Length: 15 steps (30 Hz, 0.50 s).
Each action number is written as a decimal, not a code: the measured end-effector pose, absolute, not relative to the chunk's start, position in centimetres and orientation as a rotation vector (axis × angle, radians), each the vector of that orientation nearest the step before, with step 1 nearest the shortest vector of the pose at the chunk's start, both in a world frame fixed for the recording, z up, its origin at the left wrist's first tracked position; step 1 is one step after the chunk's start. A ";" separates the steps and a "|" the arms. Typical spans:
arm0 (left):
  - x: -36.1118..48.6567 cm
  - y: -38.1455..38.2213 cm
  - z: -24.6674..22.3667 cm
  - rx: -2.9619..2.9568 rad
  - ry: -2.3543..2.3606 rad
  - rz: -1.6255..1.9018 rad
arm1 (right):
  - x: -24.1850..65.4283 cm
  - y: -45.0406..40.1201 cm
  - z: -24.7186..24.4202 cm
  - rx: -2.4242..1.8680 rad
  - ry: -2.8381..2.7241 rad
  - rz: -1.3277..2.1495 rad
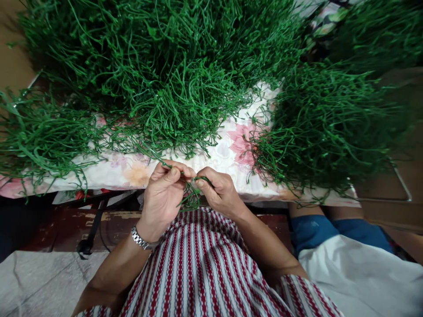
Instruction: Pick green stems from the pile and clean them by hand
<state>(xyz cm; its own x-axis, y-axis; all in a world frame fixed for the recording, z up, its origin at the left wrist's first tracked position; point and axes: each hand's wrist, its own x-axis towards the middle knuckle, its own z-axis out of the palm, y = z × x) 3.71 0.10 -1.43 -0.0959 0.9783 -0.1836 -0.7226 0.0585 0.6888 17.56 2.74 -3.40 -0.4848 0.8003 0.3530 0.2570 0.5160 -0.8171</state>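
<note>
Think of a clock with the two hands at its middle. The left hand [165, 191] pinches some thin green stems [191, 198] between its thumb and bent fingers. The right hand [220, 189] is curled up and pinches the same bit of green, with its thumb on top. The hands are very close together, and a loose green tangle hangs between them. One strand pokes out past the left hand toward 11 o'clock. A shiny watch [139, 237] goes around the left wrist. A very big green heap [158, 66] sits at 12 o'clock. A smaller pile [42, 141] lies between 9 and 10 o'clock, and a bushy pile [324, 127] is at 2 o'clock. Under them is a white cloth [228, 149] with flowers on it. A pink flower [243, 143] shows at 2 o'clock, near the bushy pile, and an orange one is at 9 o'clock. At 6 o'clock is a red and white striped top [198, 264]. Another person's blue shorts [310, 233] are at 4 o'clock, partly under something white.
</note>
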 end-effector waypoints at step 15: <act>2.1 -0.1 -0.6 0.680 0.979 1.171 | 21.0 3.8 -1.5 -0.485 -2.335 1.180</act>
